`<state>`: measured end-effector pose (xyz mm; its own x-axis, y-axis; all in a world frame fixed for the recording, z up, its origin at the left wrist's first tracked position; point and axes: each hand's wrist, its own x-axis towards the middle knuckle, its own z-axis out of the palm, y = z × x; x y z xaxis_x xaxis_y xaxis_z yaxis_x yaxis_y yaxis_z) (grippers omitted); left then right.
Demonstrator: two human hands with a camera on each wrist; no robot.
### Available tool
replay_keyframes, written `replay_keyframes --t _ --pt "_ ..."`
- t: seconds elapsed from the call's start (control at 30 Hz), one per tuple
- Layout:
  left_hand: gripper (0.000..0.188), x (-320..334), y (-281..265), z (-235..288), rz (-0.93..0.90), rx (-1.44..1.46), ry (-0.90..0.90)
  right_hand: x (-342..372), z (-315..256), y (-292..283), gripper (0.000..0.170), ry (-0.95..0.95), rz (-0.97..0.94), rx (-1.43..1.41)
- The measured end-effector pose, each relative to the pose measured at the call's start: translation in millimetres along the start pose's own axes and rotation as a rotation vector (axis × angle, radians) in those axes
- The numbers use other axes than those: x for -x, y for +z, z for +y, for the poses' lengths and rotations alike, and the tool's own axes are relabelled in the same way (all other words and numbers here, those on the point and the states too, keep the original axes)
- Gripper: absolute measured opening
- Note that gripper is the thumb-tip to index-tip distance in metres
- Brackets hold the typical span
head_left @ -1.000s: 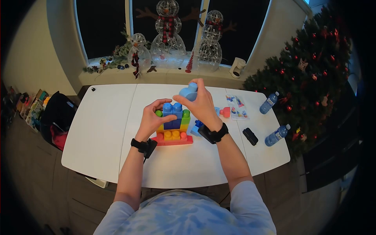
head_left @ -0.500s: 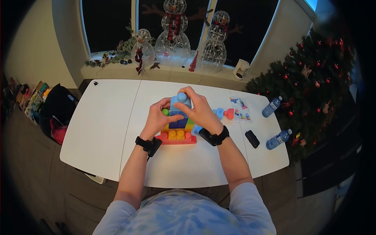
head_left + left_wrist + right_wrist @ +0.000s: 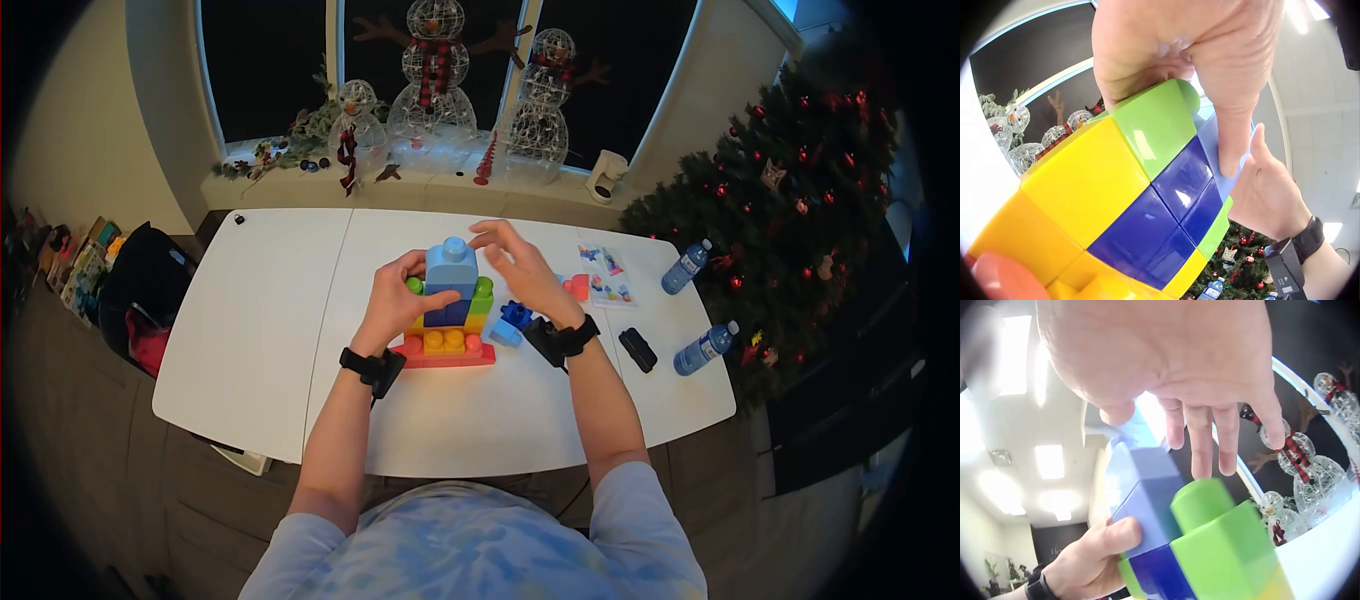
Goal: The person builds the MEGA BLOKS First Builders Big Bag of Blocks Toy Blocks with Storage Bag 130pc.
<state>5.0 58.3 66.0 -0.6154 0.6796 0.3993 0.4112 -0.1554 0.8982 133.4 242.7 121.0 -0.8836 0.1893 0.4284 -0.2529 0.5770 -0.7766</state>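
Observation:
A stack of large toy blocks stands on the white table, with a red base (image 3: 460, 356), orange and yellow rows, dark blue blocks (image 3: 1183, 177) in the middle and green blocks (image 3: 1225, 550) at the sides. A light blue rounded block (image 3: 452, 268) with one stud tops it. My left hand (image 3: 391, 303) grips the upper stack from the left, thumb across the blue block on the near side. My right hand (image 3: 527, 276) is just right of the top block, its fingers extended and holding nothing. In the right wrist view those fingers (image 3: 1201, 440) hang above the green block.
Loose blue blocks (image 3: 511, 322) and a red block (image 3: 576, 287) lie right of the stack. Farther right are a picture sheet (image 3: 607, 275), a black case (image 3: 638, 350) and two water bottles (image 3: 704, 347). Wire snowmen stand on the ledge behind the table (image 3: 240, 330).
The light blue rounded block has come down from the air onto the stack. My right hand has let it go and moved off to the right. My left hand stays at the stack.

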Motion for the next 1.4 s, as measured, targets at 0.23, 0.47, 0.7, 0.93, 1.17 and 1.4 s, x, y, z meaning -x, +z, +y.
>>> replay_keyframes --t 0.23,0.47,0.7,0.93,1.17,1.4 --pt "0.049 -0.7 -4.5 12.3 -0.045 -0.032 -0.031 41.3 81.5 -36.8 0.039 0.392 -0.100 0.477" --pt "0.043 0.5 -5.1 6.3 -0.050 -0.061 -0.012 95.1 121.1 18.2 0.037 0.239 -0.151 0.750" --pt "0.044 1.9 -4.4 6.0 -0.048 -0.041 -0.031 34.0 23.6 -20.7 0.030 0.259 0.198 0.296" --pt "0.046 4.1 -3.2 4.7 -0.050 -0.048 -0.067 -18.9 -94.5 -37.1 0.032 0.007 -0.003 0.232" --pt "0.045 2.9 -3.9 -2.1 -0.063 -0.065 -0.043 -46.0 -96.4 -16.5 0.035 -0.108 -0.212 0.401" --pt "0.044 3.0 -3.7 -2.9 -0.056 -0.061 -0.021 -44.4 -88.0 -7.1 0.034 -0.102 -0.198 0.436"
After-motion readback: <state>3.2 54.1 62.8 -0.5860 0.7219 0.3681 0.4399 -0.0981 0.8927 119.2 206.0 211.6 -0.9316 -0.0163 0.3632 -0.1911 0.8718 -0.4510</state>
